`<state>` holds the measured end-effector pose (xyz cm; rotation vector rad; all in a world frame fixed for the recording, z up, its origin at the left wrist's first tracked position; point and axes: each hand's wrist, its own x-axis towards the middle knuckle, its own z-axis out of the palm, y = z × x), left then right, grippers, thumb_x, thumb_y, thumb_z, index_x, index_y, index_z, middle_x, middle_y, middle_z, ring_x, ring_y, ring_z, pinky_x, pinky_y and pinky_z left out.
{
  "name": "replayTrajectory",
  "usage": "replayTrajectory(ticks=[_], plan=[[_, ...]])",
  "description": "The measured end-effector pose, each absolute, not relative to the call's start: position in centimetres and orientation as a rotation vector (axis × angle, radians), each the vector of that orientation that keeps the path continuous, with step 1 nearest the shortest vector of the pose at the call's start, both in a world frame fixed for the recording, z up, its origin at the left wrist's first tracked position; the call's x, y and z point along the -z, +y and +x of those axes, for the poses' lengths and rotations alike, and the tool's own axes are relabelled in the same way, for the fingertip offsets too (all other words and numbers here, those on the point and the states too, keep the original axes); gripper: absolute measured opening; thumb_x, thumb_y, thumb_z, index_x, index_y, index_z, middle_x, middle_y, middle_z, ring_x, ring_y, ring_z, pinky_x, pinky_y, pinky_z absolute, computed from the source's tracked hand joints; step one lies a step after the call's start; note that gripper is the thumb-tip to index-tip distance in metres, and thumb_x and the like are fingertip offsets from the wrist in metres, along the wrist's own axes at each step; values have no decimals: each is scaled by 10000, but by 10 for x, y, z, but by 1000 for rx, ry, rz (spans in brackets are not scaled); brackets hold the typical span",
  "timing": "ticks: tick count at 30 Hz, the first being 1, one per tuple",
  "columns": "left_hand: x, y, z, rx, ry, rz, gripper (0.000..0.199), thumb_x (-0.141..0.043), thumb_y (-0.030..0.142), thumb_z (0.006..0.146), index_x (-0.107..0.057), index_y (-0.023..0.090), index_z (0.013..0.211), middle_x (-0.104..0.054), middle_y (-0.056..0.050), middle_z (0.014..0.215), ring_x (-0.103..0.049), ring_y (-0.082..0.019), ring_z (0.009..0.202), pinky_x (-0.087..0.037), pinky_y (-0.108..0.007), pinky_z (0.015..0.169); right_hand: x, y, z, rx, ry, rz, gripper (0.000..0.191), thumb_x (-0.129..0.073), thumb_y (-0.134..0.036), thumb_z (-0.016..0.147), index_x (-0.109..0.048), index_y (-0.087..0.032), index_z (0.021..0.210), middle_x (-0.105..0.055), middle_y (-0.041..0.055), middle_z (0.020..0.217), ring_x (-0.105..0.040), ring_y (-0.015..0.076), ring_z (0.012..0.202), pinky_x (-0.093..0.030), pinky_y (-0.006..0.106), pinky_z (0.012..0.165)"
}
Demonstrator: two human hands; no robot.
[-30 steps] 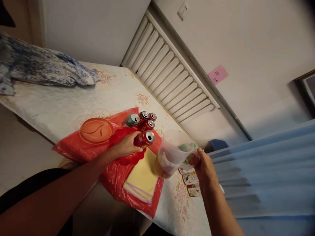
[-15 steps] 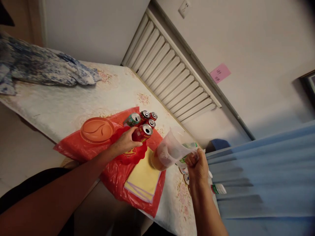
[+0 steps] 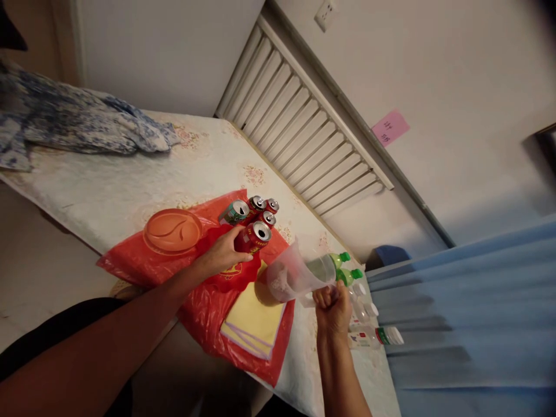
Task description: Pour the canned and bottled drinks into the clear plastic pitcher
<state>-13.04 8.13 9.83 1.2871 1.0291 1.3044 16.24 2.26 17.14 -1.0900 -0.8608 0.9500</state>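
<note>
My left hand [image 3: 226,252] is wrapped round a red drink can [image 3: 255,236], whose top opening shows. My right hand [image 3: 333,304] grips the handle of a translucent plastic jug [image 3: 295,269] with amber liquid low inside it. The jug's base is over a folded yellow cloth [image 3: 254,318] with a purple edge; whether it touches the cloth I cannot tell. Behind the held can stand a green can [image 3: 234,212] and several red and dark cans [image 3: 257,204]. A red plastic bag [image 3: 208,330] lies under the cloth and the cans.
Left of my left hand lies an orange lid [image 3: 172,230]. Green-capped bottles [image 3: 334,265] and clear bottles [image 3: 360,336] stand at the right side of the table [image 3: 204,168]. A patterned cloth [image 3: 91,119] lies at the far left, a radiator [image 3: 304,121] is behind, and a blue curtain [image 3: 469,313] hangs right.
My right hand has moved left and down, bringing the jug more upright and uncovering the bottles behind it. The left hand keeps its hold on the can, almost unmoved.
</note>
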Motion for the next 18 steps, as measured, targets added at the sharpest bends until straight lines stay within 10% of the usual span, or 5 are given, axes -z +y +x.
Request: replayTrajectory(ticks=[18], plan=[[-93, 77, -126, -1194, 1008, 1373, 654, -766, 326, 621, -566, 197, 1230, -715, -67, 1182, -660, -320, 1139, -535, -425, 952, -139, -9, 169, -766, -857, -1119, 493, -590, -594, 836, -321, -239, 624, -314, -126, 423, -254, 65, 370, -280, 232, 448]])
